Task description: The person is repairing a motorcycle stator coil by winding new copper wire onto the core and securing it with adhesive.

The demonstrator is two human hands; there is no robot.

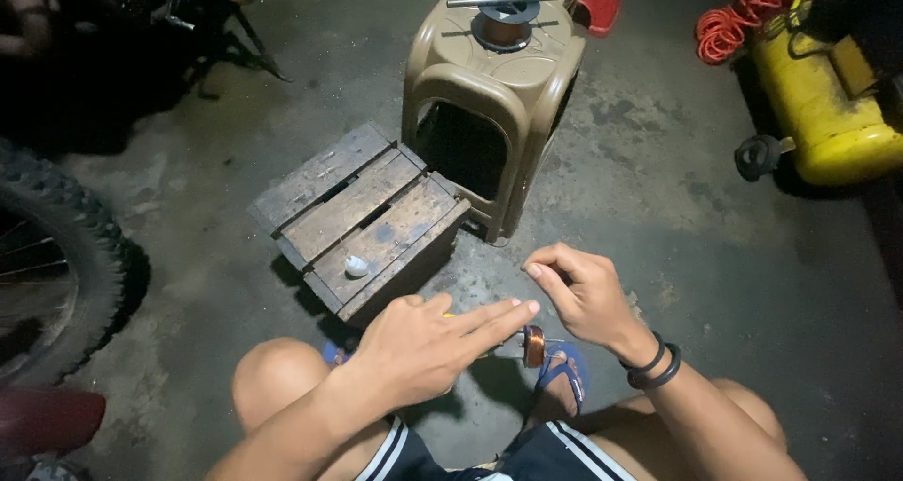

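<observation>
At lower centre, the left hand (423, 345) clasps a copper coil (533, 346); the right hand (583, 293) pinches something too fine to see. Any slack could loosen the winding.

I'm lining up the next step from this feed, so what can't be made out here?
Head view only:
- Small copper coil: its mount is hidden under the left hand.
- Right hand: fingers pinched, anything between them too thin to see.
- Small white object on the wooden crate: too small to identify.
- Tyre: cut by left edge.
</observation>
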